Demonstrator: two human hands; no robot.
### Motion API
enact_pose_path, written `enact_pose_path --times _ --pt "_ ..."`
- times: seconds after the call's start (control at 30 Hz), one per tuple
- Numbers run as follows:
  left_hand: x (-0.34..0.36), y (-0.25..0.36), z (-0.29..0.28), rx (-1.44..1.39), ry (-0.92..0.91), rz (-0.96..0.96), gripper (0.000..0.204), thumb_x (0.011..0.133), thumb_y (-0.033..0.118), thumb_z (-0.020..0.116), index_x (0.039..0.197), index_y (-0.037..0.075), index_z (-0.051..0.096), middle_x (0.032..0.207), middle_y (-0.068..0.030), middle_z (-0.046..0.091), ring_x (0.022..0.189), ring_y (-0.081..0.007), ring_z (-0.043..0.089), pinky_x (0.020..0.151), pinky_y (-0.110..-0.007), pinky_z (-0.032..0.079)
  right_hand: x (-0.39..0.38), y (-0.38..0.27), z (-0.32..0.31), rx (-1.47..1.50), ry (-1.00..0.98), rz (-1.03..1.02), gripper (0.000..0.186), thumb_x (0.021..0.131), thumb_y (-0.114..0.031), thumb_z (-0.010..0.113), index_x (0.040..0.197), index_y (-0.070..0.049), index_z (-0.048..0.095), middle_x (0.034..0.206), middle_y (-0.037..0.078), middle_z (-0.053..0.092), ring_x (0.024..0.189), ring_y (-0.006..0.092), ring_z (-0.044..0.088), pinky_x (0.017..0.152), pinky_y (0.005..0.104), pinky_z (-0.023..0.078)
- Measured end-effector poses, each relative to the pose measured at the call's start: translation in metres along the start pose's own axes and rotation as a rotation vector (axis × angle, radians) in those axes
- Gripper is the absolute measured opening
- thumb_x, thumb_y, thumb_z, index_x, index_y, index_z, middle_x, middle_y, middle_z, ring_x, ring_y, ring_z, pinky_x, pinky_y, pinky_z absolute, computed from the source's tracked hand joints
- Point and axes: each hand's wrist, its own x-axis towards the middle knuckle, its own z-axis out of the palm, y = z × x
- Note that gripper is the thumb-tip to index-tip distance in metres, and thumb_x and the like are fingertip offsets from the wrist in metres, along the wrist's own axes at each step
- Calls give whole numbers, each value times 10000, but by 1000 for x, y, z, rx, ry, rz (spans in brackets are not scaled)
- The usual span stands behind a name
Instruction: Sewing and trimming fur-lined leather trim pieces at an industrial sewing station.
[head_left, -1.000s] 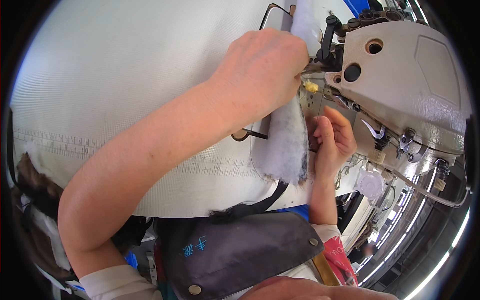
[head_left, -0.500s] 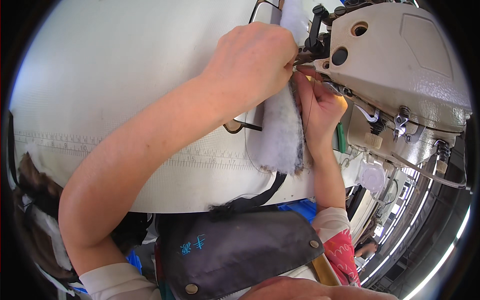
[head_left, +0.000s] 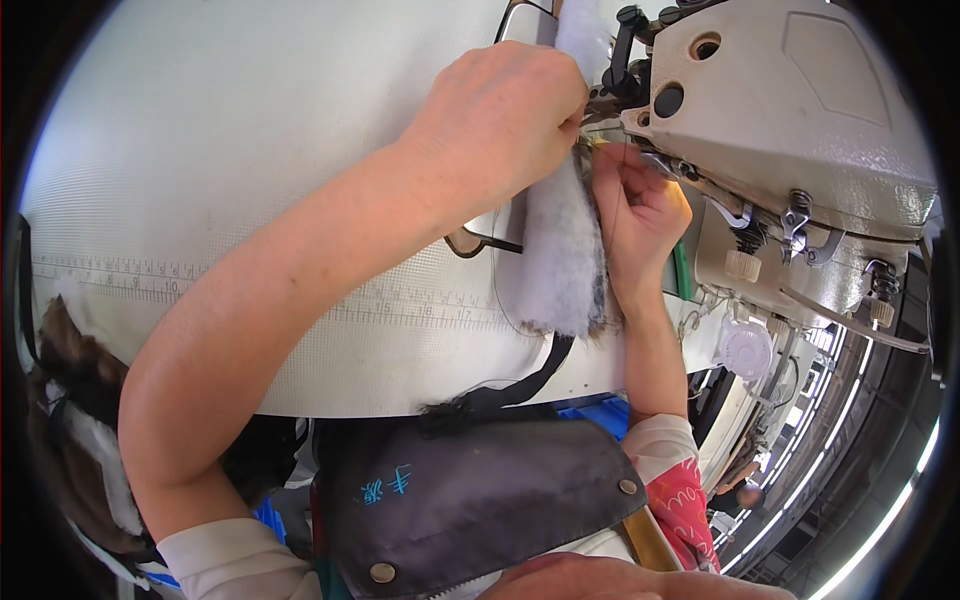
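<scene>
Item: one strip of white fleecy pile fabric (head_left: 560, 250), soft and shaggy, long axis running twelve to six, lying on the pale woven table (head_left: 200, 200) under the cream sewing machine head (head_left: 800, 130). We pinch its upper end with both hands at the needle: left hand (head_left: 500, 115) at its eleven o'clock, right hand (head_left: 640, 215) touching at three. A black strap (head_left: 520, 385) trails toward six.

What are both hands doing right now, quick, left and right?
Left hand: closed, fingers pinching the white fleece strip by the sewing machine needle.
Right hand: closed, grip on the strip's edge under the machine head.
</scene>
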Motion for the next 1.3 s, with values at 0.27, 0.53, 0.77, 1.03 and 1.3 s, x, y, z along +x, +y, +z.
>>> enact_pose_path --times 0.27,0.53,0.77,1.03,1.3 --pt "0 1 -12 -124 -163 22 144 705 103 613 819 28 660 660 -122 599 612 -274 578 575 -344 448 -5 2 -1 111 -38 -17 82 773 -38 660 841 2 638 629 24 626 551 14 499 513 167 411" --pt "3 -2 4 -123 -50 -33 112 706 101 619 772 21 661 723 -108 609 633 -263 585 573 -343 448 -9 2 -11 82 -96 51 101 807 -26 626 898 17 622 652 21 619 562 27 523 521 168 426" --pt "6 -2 -5 -117 -92 -100 93 717 76 605 767 21 660 720 -104 595 668 -276 588 612 -346 465 -29 24 -39 114 80 183 106 847 -60 588 910 21 611 605 29 585 481 44 494 423 151 356" --pt "3 -5 -7 -146 -51 -52 55 650 25 589 675 -11 624 718 -173 611 711 -345 608 645 -401 499 -24 24 -34 136 191 218 90 853 -74 576 903 -4 605 572 -6 531 442 17 397 414 140 286" --pt "2 -9 -3 -77 49 12 50 676 50 584 698 17 615 675 -111 557 644 -298 561 583 -378 447 -23 23 -32 169 197 209 87 848 -69 581 902 -5 606 575 -2 532 447 22 405 415 142 291"
